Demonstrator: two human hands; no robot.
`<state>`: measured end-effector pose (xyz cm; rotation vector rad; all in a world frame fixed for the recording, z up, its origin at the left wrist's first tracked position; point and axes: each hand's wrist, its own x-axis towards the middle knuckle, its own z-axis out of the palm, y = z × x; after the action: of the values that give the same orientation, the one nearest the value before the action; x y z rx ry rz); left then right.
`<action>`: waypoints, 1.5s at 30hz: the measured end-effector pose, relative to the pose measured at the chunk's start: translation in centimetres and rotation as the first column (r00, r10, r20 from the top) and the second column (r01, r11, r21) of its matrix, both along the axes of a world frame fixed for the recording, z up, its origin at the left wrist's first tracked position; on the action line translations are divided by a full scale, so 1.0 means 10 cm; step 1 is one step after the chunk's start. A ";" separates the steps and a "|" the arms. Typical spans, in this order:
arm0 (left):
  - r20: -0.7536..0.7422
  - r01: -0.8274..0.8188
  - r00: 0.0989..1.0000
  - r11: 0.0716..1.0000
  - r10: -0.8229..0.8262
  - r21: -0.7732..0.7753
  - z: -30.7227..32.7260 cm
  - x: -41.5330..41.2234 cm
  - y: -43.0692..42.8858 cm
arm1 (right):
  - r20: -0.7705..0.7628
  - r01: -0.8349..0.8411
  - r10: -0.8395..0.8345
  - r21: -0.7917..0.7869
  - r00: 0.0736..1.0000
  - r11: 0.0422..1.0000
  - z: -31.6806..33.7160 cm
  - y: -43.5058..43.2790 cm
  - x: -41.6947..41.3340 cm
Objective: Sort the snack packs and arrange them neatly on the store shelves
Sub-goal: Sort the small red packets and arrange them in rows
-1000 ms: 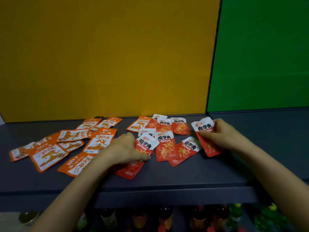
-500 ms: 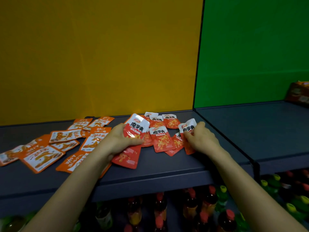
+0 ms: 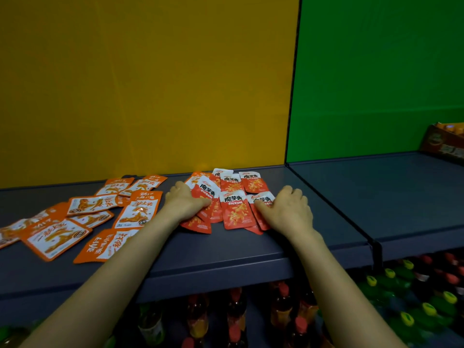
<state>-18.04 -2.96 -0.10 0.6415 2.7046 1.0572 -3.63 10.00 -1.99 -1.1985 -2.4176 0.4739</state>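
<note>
Several red snack packs point(image 3: 234, 209) with white tops lie overlapping in a cluster at the middle of the dark grey shelf point(image 3: 238, 252). My left hand point(image 3: 184, 203) rests on the cluster's left side, thumb pressed on a red pack point(image 3: 207, 194). My right hand point(image 3: 286, 209) lies palm down on the cluster's right side, fingers over another red pack point(image 3: 263, 199). Several orange snack packs point(image 3: 136, 212) are scattered flat over the left part of the shelf, some turned upside down.
A yellow back panel point(image 3: 150, 84) stands behind this shelf bay, a green one point(image 3: 376, 79) behind the bay to the right. A box of snacks point(image 3: 444, 141) sits at the far right. Bottles point(image 3: 236, 322) with red, yellow and green caps fill the shelf below.
Both hands have drawn the red packs closer together into a tighter cluster. The right hand's pack went from lifted to lying on the shelf. The view has shifted to the right.
</note>
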 end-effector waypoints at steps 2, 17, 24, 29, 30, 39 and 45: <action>0.020 0.009 1.000 1.000 -0.008 -0.013 0.02 0.02 0.02 | 0.005 -0.024 0.025 -0.024 1.000 0.999 0.03 0.02 -0.01; 0.200 0.095 0.976 0.994 -0.082 -0.055 0.19 0.03 0.17 | 0.111 -0.133 0.164 -0.239 0.980 0.962 0.17 0.29 -0.19; 0.218 0.124 0.970 0.991 -0.111 -0.045 0.16 0.05 0.24 | 0.064 -0.150 0.166 -0.208 0.984 0.967 0.15 0.38 -0.18; 0.290 0.116 0.950 0.993 -0.117 0.021 0.20 0.03 0.26 | -0.005 -0.153 0.155 -0.211 0.988 0.966 0.13 0.44 -0.17; 0.308 0.116 0.943 0.992 -0.123 0.041 0.20 0.02 0.25 | -0.023 -0.149 0.148 -0.209 0.989 0.966 0.12 0.44 -0.17; 0.343 0.030 0.931 0.962 -0.125 0.271 0.23 -0.23 0.02 | -0.199 -0.135 0.087 -0.240 0.976 0.961 0.09 0.51 -0.10; 0.398 0.028 0.872 0.839 -0.286 0.543 0.35 0.10 -0.11 | -0.354 -0.119 0.018 -0.264 0.935 0.957 0.11 0.57 0.05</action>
<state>-17.01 -4.03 3.36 0.5788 1.9107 1.6704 -3.12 15.72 -0.88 -1.0330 -2.1380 0.9931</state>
